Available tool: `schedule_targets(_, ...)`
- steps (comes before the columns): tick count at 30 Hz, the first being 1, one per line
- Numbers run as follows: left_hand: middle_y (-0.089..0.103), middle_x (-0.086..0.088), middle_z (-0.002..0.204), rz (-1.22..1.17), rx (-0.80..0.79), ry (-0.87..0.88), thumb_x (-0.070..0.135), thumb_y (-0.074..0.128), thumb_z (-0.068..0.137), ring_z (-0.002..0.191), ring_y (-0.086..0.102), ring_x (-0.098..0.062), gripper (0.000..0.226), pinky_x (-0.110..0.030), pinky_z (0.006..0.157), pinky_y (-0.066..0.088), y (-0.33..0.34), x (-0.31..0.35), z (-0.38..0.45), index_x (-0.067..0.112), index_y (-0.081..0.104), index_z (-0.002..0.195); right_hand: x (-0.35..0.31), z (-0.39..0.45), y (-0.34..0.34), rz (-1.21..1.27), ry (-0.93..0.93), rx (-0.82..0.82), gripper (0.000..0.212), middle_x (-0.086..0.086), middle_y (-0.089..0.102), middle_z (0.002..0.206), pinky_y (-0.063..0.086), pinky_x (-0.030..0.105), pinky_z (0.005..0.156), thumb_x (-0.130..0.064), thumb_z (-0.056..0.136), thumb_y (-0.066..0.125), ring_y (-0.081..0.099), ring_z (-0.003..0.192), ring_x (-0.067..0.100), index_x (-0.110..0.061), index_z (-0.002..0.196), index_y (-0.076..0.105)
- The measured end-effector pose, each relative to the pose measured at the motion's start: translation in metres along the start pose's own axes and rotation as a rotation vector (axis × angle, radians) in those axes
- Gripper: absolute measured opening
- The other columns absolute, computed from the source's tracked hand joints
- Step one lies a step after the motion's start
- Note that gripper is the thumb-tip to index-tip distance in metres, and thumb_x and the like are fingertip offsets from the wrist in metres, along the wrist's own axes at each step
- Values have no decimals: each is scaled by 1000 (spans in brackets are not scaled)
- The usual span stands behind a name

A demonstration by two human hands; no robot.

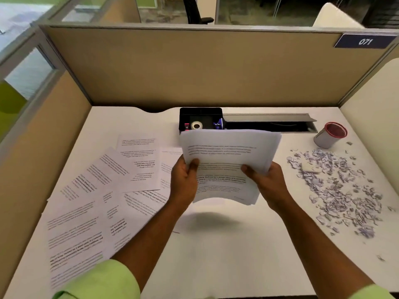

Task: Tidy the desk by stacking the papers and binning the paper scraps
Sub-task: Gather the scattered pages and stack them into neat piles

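I hold a stack of printed papers (226, 154) above the middle of the white desk (226, 255). My left hand (183, 182) grips its left edge with the thumb on top. On the other side my right hand (267, 182) grips the right edge the same way. The stack bows, and its shadow falls on the desk below. Several loose printed sheets (103, 195) lie spread and overlapping over the left half of the desk. A wide scatter of small paper scraps (339, 190) covers the right side.
A small grey bin with a red rim (331, 134) stands at the back right, beyond the scraps. A black organiser tray (200, 117) with tape and small items sits at the back centre, beside an open cable slot (269, 124). Beige partition walls (194, 67) enclose the desk.
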State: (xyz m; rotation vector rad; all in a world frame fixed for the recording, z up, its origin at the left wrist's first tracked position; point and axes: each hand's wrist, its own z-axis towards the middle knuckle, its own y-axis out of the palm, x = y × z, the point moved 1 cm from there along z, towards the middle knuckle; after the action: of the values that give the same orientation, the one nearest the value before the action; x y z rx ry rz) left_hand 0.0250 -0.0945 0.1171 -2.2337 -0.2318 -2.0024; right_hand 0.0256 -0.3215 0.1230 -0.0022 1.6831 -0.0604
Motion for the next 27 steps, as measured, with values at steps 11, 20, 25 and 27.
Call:
schedule_targets(11, 64, 9, 117, 182, -134, 13, 28, 55, 98, 113, 60, -13, 27, -22, 88, 54, -5, -37, -17, 43, 50, 120, 44, -28, -4, -150, -59, 184, 38, -11, 73, 107, 58, 27, 78, -31, 81, 79, 70, 103, 18, -39, 114, 63)
schedule_targets(20, 60, 17, 115, 220, -126, -5, 22, 55, 99, 112, 58, -5, 35, -23, 89, 53, -1, -42, -17, 37, 43, 128, 22, -30, -5, -830, -630, 342, 61, 11, 49, 138, 58, 27, 61, -7, 91, 72, 60, 97, 14, -27, 145, 53)
schedule_targets(25, 59, 24, 111, 256, -118, -16, 23, 55, 99, 106, 58, 0, 34, -20, 82, 53, 3, -44, -14, 40, 42, 125, 18, -25, -10, -844, -638, 340, 47, 12, 50, 134, 61, 32, 61, -13, 95, 71, 60, 94, 22, -25, 139, 60)
schedule_targets(27, 56, 25, 108, 265, -119, -13, 21, 55, 99, 101, 57, 4, 35, -11, 73, 50, 5, -39, -15, 39, 39, 125, 16, -23, -11, -845, -640, 330, 41, 10, 51, 133, 61, 32, 61, -16, 96, 68, 58, 94, 19, -24, 136, 64)
